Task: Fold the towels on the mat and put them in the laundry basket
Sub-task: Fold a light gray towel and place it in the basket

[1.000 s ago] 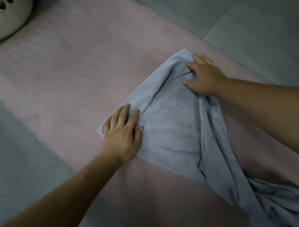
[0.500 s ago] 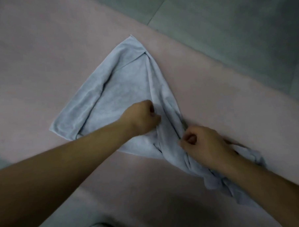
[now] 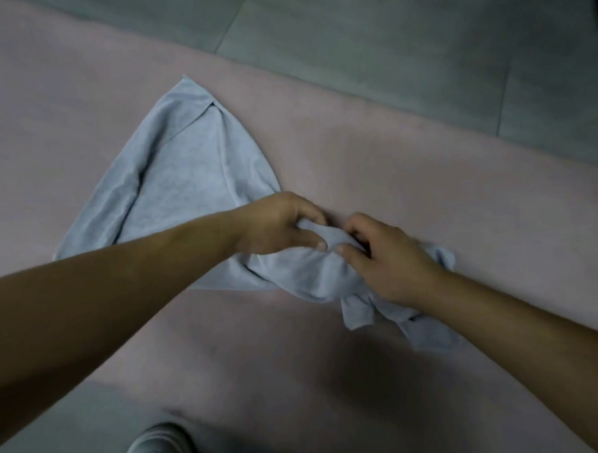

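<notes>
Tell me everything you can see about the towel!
The towel is pale blue-grey and looks soft, like terry cloth. Its far part lies flat on the pink mat in a rough triangle, with its left edge folded over. Its near part is bunched up. The left hand and the right hand both pinch that bunch, close together. A wrinkled end trails out under the right wrist. It is not neatly folded yet.
</notes>
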Action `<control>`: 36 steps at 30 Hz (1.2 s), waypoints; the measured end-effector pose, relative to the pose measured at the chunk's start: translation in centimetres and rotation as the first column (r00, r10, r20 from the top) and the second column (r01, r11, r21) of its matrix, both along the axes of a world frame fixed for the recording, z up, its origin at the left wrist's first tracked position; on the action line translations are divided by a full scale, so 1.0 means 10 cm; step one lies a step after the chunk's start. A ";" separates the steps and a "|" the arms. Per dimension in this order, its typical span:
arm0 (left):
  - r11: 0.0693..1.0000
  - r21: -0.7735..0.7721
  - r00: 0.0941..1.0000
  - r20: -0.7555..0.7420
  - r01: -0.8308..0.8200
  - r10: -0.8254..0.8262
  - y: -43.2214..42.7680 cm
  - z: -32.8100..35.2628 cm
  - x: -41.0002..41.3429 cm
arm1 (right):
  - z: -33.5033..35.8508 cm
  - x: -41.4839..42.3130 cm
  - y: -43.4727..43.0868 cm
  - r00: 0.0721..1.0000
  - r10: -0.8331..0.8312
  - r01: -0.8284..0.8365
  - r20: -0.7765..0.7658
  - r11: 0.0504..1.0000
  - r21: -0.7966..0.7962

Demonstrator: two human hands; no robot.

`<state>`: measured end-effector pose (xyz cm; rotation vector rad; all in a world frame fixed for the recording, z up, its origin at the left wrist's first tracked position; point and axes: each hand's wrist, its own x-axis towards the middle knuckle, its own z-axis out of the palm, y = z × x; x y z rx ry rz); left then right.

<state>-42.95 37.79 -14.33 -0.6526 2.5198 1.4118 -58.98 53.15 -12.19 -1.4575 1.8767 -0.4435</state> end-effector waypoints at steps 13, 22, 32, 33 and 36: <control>0.960 -0.194 0.973 0.070 -0.202 0.219 -0.21 0.64 -0.27 | 0.39 -0.82 0.08 0.977 -0.037 0.035 -0.208 0.999 -0.014; 0.926 -0.372 0.981 0.192 0.069 0.004 0.25 0.91 -0.72 | 0.32 -1.07 0.40 0.646 -0.370 0.336 0.668 0.923 0.187; 0.984 -0.014 0.984 0.010 -0.176 0.177 0.71 0.93 -1.13 | 0.46 -1.45 0.78 0.895 -0.306 0.245 0.326 0.946 0.214; 0.979 0.008 0.979 0.004 -0.204 0.204 0.71 0.93 -1.13 | 0.45 -1.44 0.83 0.820 -0.384 0.308 0.426 0.921 0.238; 0.979 -0.007 0.979 0.011 -0.204 0.204 0.71 0.91 -1.18 | 0.39 -1.34 0.91 0.610 -0.512 0.437 0.604 0.854 0.283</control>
